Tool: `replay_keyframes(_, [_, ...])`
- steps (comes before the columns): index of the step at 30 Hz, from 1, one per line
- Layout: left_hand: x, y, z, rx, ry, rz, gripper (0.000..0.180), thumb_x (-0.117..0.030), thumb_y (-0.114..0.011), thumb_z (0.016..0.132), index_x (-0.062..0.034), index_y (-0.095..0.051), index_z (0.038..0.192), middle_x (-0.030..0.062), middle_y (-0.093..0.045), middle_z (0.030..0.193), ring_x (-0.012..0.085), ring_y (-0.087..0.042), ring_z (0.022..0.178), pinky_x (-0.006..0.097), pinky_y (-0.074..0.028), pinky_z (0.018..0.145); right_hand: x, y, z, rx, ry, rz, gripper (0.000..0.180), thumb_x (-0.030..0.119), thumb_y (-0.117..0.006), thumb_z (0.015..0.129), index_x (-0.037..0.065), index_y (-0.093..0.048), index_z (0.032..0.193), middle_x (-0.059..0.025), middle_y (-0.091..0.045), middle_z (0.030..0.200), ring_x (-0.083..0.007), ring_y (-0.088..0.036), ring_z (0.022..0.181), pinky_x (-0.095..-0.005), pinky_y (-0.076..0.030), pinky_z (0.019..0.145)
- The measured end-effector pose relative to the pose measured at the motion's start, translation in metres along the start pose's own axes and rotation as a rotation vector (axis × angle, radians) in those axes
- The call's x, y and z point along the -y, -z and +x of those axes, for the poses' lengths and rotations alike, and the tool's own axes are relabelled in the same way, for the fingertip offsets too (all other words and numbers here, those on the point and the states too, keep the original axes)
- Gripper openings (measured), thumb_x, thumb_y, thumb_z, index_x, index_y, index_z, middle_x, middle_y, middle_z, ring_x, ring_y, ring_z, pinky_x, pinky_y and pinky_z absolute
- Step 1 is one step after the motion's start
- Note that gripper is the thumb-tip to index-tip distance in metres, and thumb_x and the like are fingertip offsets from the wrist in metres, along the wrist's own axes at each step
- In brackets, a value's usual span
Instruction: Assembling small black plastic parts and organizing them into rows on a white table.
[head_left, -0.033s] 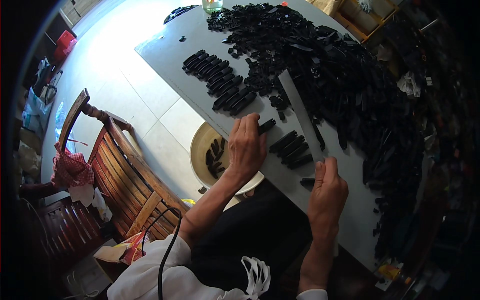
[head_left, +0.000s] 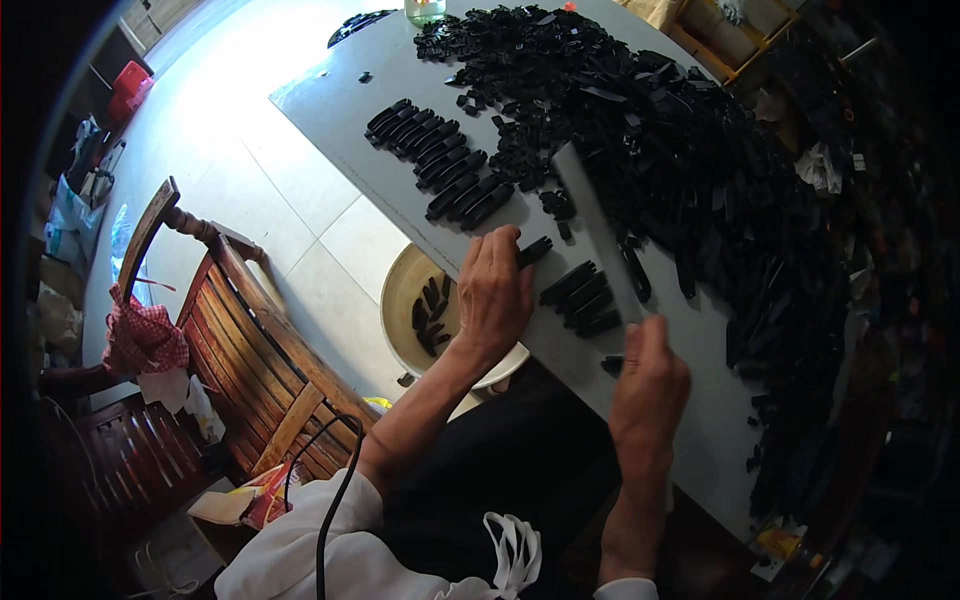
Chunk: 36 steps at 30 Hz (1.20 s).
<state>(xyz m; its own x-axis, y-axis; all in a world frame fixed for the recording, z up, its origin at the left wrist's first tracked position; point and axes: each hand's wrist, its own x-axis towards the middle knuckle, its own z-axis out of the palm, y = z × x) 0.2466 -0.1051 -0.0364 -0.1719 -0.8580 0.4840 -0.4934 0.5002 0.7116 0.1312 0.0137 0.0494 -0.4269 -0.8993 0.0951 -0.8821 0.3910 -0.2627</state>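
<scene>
My left hand [head_left: 492,292] rests at the near edge of the table, its fingers bent around a black plastic piece [head_left: 536,250] whose end sticks out past the fingertips. In my right hand [head_left: 650,390] is a long, flat grey strip [head_left: 605,232], slanting up and away to the left, slightly smeared by motion. It passes over the table just right of a short row of black slotted pieces [head_left: 580,298]. One more black piece [head_left: 613,366] lies beside my right hand, partly hidden by it. Farther off, several similar pieces form a longer row [head_left: 440,160].
A large heap of loose black parts [head_left: 640,120] covers the table's far and right side. Below the near edge stands a round tub [head_left: 395,290] with several black pieces inside. A wooden chair [head_left: 260,350] is at the left. A glass jar [head_left: 425,10] stands at the far edge.
My right hand and the grey strip have shifted slightly to the left. My left hand keeps its place on the black piece.
</scene>
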Motion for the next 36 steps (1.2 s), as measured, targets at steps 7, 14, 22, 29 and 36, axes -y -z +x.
replay_keyframes(7, [0.001, 0.003, -0.001, 0.013, 0.034, -0.031, 0.044, 0.008, -0.069, 0.067, -0.0027, -0.050, 0.106, 0.0137, -0.058, 0.087, 0.0321, -0.058, 0.085, 0.040, -0.046, 0.073, -0.012, -0.010, 0.003, 0.088, 0.029, -0.130, 0.029, 0.026, -0.037, 0.104, 0.006, -0.051, 0.089, -0.0065, -0.047, 0.056, -0.0152, -0.050, 0.049, -0.0309, -0.040, 0.046])
replay_keyframes(14, [-0.007, 0.003, -0.002, 0.214, -0.038, -0.042, 0.037, -0.003, -0.071, 0.071, -0.0031, -0.055, 0.104, 0.0144, -0.053, 0.095, 0.0330, -0.053, 0.090, 0.041, -0.044, 0.078, -0.020, 0.017, -0.003, -0.016, -0.122, 0.125, 0.033, 0.027, -0.037, 0.104, 0.006, -0.047, 0.080, -0.0041, -0.041, 0.054, -0.0125, -0.039, 0.046, -0.0319, -0.033, 0.044])
replay_keyframes(22, [0.019, 0.012, 0.029, -0.127, 0.013, 0.371, 0.033, -0.006, -0.072, 0.068, -0.0069, -0.060, 0.099, 0.0101, -0.050, 0.092, 0.0289, -0.049, 0.091, 0.041, -0.041, 0.079, -0.022, -0.002, -0.012, 0.055, -0.065, 0.103, 0.032, 0.028, -0.038, 0.104, 0.007, -0.047, 0.081, -0.0037, -0.040, 0.051, -0.0136, -0.040, 0.044, -0.0327, -0.034, 0.044])
replay_keyframes(29, [0.008, 0.002, 0.012, -0.061, -0.028, 0.157, 0.026, -0.002, -0.070, 0.069, -0.0030, -0.056, 0.091, 0.0128, -0.051, 0.087, 0.0309, -0.053, 0.084, 0.040, -0.044, 0.072, -0.011, -0.009, -0.001, 0.116, -0.054, 0.053, 0.031, 0.028, -0.038, 0.103, 0.007, -0.048, 0.083, -0.0049, -0.045, 0.052, -0.0164, -0.045, 0.044, -0.0343, -0.036, 0.045])
replay_keyframes(36, [0.008, 0.001, 0.012, -0.029, 0.019, 0.072, 0.025, -0.001, -0.069, 0.070, -0.0019, -0.055, 0.090, 0.0136, -0.051, 0.088, 0.0319, -0.054, 0.085, 0.040, -0.045, 0.072, 0.006, -0.002, 0.011, -0.040, 0.028, 0.049, 0.031, 0.027, -0.037, 0.104, 0.004, -0.051, 0.087, -0.0114, -0.051, 0.059, -0.0231, -0.055, 0.051, -0.0374, -0.043, 0.049])
